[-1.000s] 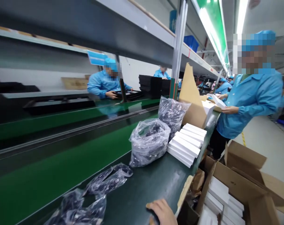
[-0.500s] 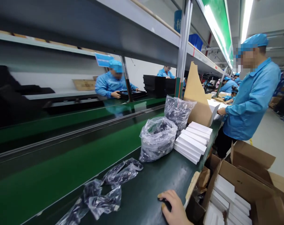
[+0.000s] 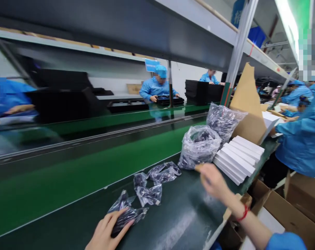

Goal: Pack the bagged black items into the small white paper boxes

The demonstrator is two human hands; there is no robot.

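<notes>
My left hand (image 3: 104, 232) is at the bottom edge, its fingers closed round a small clear plastic bag with a black part inside (image 3: 126, 216), which lies on the dark worktop (image 3: 173, 222). Two more small bags (image 3: 148, 194) (image 3: 164, 172) lie just beyond it. My right hand (image 3: 212, 180), with a red wrist band, hovers blurred above the worktop. It is close to a large clear bag full of black parts (image 3: 199, 146) and a stack of flat white boxes (image 3: 238, 157). Its fingers are smeared.
A second large bag (image 3: 223, 119) and an upright cardboard sheet (image 3: 247, 100) stand behind the stack. A green conveyor belt (image 3: 95, 170) runs along the left. A co-worker's blue sleeve (image 3: 300, 146) is at the right, open cardboard boxes (image 3: 292, 211) below it. People in blue work across the line.
The view swung left. My right hand lifted off the worktop and moved toward the large bag. My left hand came into view and took hold of a small bag.
</notes>
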